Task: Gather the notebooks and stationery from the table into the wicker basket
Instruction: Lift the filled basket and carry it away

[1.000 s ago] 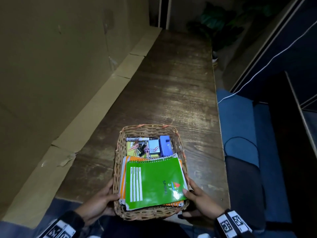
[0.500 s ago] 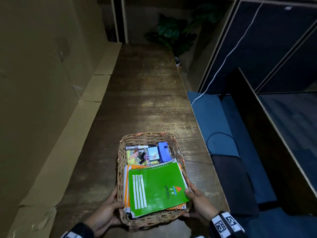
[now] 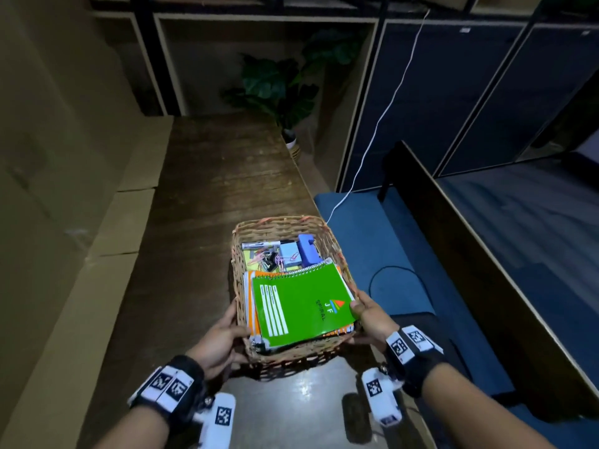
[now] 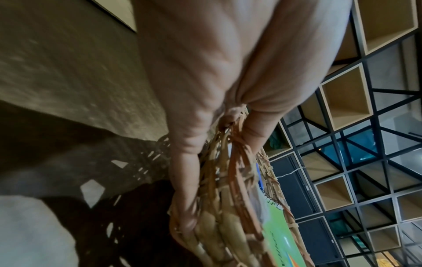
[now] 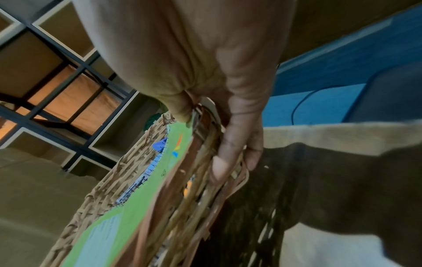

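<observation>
The wicker basket hangs above the near right part of the wooden table, casting a shadow under it. A green spiral notebook lies on top of an orange one inside, with a blue stapler, a marker and clips at the far end. My left hand grips the basket's left rim, thumb over the edge and fingers down the outer wall. My right hand grips the right rim, its thumb pressing the green notebook's corner.
A cardboard-covered wall runs along the table's left side. A potted plant stands past the far end before cube shelving. Right of the table lie blue cushions, a white cable and a dark wooden partition.
The head view has tilted up and shifted, showing more of the room. Both hands keep their grip on the basket, which now hangs slightly off the table, tilted.
</observation>
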{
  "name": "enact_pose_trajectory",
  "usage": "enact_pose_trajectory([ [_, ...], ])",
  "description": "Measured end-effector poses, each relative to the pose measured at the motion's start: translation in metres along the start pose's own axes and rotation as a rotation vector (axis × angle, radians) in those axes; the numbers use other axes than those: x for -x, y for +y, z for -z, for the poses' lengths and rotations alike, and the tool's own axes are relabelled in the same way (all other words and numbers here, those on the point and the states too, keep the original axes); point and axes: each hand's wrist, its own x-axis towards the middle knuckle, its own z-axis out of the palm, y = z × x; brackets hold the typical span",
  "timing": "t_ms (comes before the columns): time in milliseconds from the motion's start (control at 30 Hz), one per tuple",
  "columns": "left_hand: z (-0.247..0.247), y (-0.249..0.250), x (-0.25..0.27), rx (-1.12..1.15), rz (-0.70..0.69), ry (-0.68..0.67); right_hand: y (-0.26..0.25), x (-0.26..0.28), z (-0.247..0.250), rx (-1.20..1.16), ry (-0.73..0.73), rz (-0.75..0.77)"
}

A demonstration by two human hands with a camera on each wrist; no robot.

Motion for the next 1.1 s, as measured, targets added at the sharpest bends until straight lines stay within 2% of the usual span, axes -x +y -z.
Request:
enact_pose_trajectory([
  [67, -0.007, 0.018, -0.025, -0.027, -0.032, 0.026, -0.017, -0.029, 0.008, 0.022, 0.007, 0.045],
  [267, -0.028, 0.065, -0.086, -0.028, -0.025, 0.034, -0.067, -0.095, 0.031, -0.019, 0.001, -0.03],
  [500, -0.027, 0.08, -0.146, -0.045, 0.015, 0.092, -0.085, -0.159, 0.04, 0.067, -0.041, -0.023],
  [600, -0.019, 0.079, -0.16, -0.048, 0.023, 0.129, -0.086, -0.175, 0.04, 0.05, -0.071, -0.013],
  [733, -0.007, 0.084, -0.173, -0.147, -0.013, 0.199, -0.092, -0.187, 0.039, 0.172, -0.143, -0.019],
  [800, 0.001, 0.097, -0.181, -0.236, -0.015, 0.255, -0.1, -0.199, 0.04, 0.241, -0.119, 0.059],
  [867, 0.008, 0.11, -0.194, -0.323, 0.027, 0.245, -0.114, -0.206, 0.037, 0.307, -0.098, 0.09],
  [967, 0.0, 0.128, -0.205, -0.269, -0.035, 0.301, -0.132, -0.212, 0.025, 0.271, -0.098, 0.126],
  [1100, 0.003, 0.129, -0.227, -0.37, -0.066, 0.355, -0.137, -0.221, 0.018, 0.296, -0.081, 0.169],
])
